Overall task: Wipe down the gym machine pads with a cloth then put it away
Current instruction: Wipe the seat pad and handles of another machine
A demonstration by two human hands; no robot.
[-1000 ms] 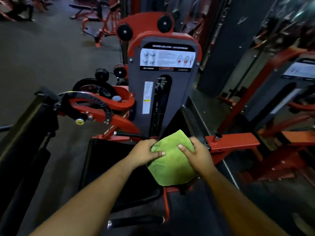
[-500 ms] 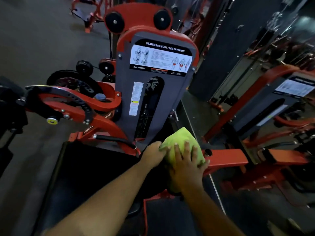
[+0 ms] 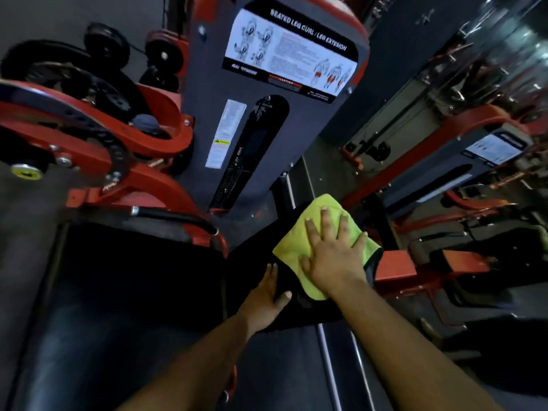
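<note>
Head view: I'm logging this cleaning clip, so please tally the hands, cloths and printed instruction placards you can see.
Hands: 2, left hand and right hand
Cloths: 1, green cloth
Instruction placards: 2, near placard and far placard
Total: 5

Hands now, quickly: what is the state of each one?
Left hand: open, fingers resting on the black pad.
Right hand: open, flat, pressing the green cloth onto it.

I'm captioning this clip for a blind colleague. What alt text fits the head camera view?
A person's right hand presses a green cloth flat on a black machine pad, while the left hand rests on the pad's near edge. Behind stands a red and grey seated leg curl machine.
</note>
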